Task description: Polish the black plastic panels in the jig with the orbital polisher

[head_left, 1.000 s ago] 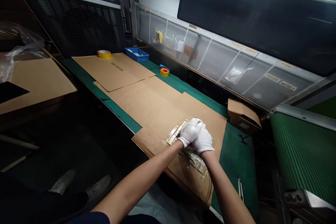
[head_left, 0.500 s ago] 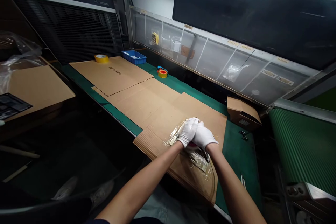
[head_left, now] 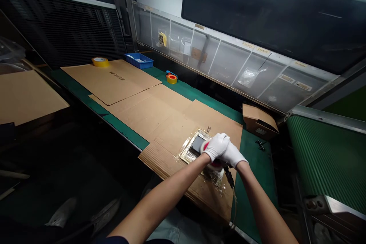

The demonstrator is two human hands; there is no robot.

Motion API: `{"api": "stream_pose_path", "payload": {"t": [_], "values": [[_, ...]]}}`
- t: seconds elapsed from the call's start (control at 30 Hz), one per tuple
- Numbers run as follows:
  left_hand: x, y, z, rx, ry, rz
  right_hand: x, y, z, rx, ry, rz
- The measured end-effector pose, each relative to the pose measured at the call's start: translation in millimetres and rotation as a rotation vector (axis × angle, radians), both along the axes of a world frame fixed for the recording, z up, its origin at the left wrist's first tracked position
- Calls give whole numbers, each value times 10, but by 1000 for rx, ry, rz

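Observation:
My left hand (head_left: pixel 217 146), in a white glove, is closed over a hand-held polisher with a white and red pad (head_left: pixel 204 146). Pressed close beside it on the right, my gloved right hand (head_left: pixel 233 155) grips the same tool, whose body is mostly covered by my hands. A black connector and cord (head_left: pixel 228 177) trail from the polisher toward the front table edge. Under the pad lies a flat panel with a dark grey face (head_left: pixel 197 143). Shiny gold-coloured tape or film (head_left: pixel 186 154) edges this panel, and its right part is partly hidden by my hands.
Cardboard sheets (head_left: pixel 160 108) cover much of the green table. Toward the back are a yellow tape roll (head_left: pixel 100 61), a blue tray (head_left: pixel 139 61) and a tape dispenser (head_left: pixel 172 78). An open carton (head_left: pixel 260 120) stands right, near a green ribbed surface (head_left: pixel 320 156).
Both hands and the polisher have moved right across the panel, uncovering its grey left part and some printing on the cardboard behind. The view has shifted slightly.

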State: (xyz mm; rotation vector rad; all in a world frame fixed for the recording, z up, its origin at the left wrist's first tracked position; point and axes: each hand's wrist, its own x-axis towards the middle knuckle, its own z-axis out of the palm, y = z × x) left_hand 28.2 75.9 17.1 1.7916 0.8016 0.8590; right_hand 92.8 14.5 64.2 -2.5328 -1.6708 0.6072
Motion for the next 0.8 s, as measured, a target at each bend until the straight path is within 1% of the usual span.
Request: {"api": "stream_pose_path", "payload": {"t": [0.03,0.13,0.17,0.23,0.3,0.4,0.5,0.57,0.67,0.73,0.8], "values": [[-3,-6,10,20,-7,-3,14,12,-7,11,-3,-29],[-95,-4,44,82,-31,-29,3,56,-9,67,-84,-240],[-169,-5,42,92,-34,-32,6,59,-11,87,-118,-282],[-393,-16,-12,99,-33,1,67,28,-35,108,-155,-312],[-694,-36,-145,94,-27,84,215,-61,-90,107,-151,-368],[-1162,-82,-452,106,37,253,526,-275,-227,98,-103,-506],[-1489,-187,-744,126,124,377,801,-479,-407,73,-96,-596],[-1594,-279,-868,149,162,379,925,-569,-525,74,-130,-604],[-1629,-380,-941,205,215,329,983,-662,-629,105,-175,-558],[-1618,-407,-938,213,229,316,899,-714,-622,175,-256,-494],[-1608,-409,-920,208,222,320,695,-728,-574,296,-384,-358]]}}
